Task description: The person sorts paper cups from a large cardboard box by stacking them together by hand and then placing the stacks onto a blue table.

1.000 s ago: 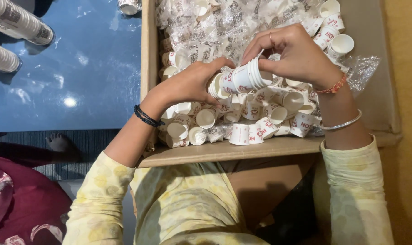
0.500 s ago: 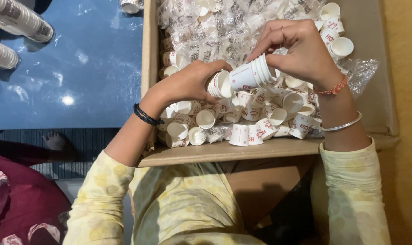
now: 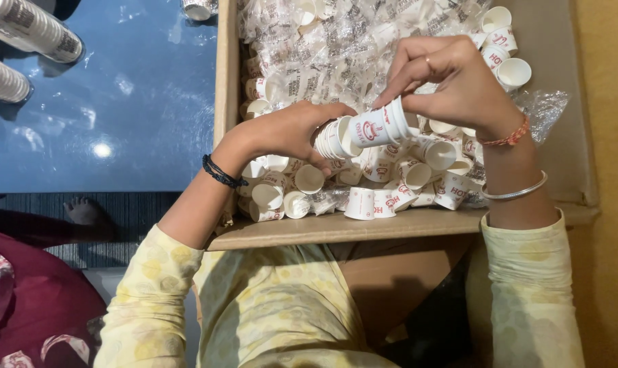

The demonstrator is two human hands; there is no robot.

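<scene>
Between the two sets of fingers, over the cardboard box (image 3: pixel 226 88), a short nested stack of paper cups (image 3: pixel 363 129) lies sideways. Left hand (image 3: pixel 288 133): fingers curled shut around the open-mouth end of the stack. Right hand (image 3: pixel 452 85): fingertips pinched together on the base of the outermost cup.

Change over the last second: stack has tilted from steeply slanted to nearly level, and the right hand has lifted slightly, sliding to the far tip. Judgement: a cup is being seated onto the stack, so nesting is under way and most remains.

Below the fingers, loose cups (image 3: pixel 309 178) lie scattered; beyond the fingertips, crumpled clear wrappers (image 3: pixel 336 48). Left of the knuckles, finished cup sleeves (image 3: pixel 29 27) rest on the blue table (image 3: pixel 132 123).
</scene>
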